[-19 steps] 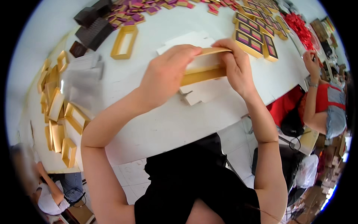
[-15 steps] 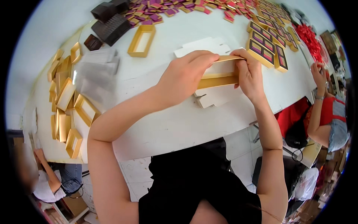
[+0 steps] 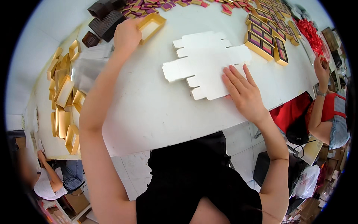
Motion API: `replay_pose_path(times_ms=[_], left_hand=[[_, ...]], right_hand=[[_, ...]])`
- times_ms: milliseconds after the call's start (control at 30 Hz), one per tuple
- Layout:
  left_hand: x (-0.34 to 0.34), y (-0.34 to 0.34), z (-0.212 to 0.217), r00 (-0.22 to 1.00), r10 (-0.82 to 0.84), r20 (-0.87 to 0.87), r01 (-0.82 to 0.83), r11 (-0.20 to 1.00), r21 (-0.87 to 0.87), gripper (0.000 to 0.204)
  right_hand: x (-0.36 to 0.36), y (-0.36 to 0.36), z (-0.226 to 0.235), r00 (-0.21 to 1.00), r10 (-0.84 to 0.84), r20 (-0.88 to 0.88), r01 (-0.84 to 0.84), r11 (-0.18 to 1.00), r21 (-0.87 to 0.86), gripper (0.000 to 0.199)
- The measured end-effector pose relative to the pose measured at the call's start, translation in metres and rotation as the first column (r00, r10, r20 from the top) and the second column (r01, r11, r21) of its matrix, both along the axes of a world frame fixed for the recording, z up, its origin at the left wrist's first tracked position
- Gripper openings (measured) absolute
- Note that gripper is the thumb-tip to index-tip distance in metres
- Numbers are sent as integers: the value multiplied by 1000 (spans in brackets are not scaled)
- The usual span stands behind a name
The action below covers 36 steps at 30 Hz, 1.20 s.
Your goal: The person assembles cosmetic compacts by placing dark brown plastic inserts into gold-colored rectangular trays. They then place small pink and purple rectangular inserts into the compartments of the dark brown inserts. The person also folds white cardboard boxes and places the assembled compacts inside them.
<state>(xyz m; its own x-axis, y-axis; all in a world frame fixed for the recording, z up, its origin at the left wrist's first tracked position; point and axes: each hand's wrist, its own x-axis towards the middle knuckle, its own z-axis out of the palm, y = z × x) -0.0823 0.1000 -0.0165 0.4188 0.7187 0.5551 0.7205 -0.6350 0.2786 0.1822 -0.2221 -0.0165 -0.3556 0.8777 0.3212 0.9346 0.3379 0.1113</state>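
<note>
At the far left of centre my left hand (image 3: 127, 35) grips a shallow gold box tray (image 3: 163, 23) by its near-left side. Its fingertips are partly hidden behind the hand. The tray has a white floor and gold walls. My right hand (image 3: 244, 91) lies flat, fingers stretched, on the right part of an unfolded white card box blank (image 3: 205, 56). The blank's flaps and slots spread out on the table in front of me, white side up.
Several gold trays (image 3: 64, 91) crowd the left edge beside clear plastic sleeves (image 3: 87, 69). Dark plastic trays (image 3: 106, 26) stand behind. Filled gold boxes (image 3: 259, 44) sit at the right back; small wrapped pieces (image 3: 167, 5) cover the far edge. People sit at both sides.
Both hands were around a gold tray above the white blank. Now my left hand has moved to the far left, at a gold tray, and my right hand has opened flat onto the blank.
</note>
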Motion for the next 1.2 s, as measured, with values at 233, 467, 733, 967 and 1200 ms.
replay_pose_path(times_ms=[233, 467, 733, 967, 1200], left_hand=[[19, -15, -3, 974, 75, -216, -93, 993, -76, 32], [-18, -12, 29, 946, -112, -303, 7, 944, -329, 27], [7, -56, 28, 920, -378, -105, 390, 912, 127, 26], [67, -164, 61, 771, -636, 28, 486, 559, -671, 21], [70, -123, 40, 782, -541, 309, 549, 362, -753, 35]], right_hand=[[8, 3, 19, 916, -19, -400, -52, 985, -164, 43], [19, 13, 38, 897, -18, -442, -126, 947, -295, 37], [12, 21, 26, 902, 73, -426, -60, 997, 43, 14], [8, 45, 28, 736, -98, -670, 192, 979, 68, 24], [4, 54, 12, 944, 326, -46, -272, 850, 451, 39]])
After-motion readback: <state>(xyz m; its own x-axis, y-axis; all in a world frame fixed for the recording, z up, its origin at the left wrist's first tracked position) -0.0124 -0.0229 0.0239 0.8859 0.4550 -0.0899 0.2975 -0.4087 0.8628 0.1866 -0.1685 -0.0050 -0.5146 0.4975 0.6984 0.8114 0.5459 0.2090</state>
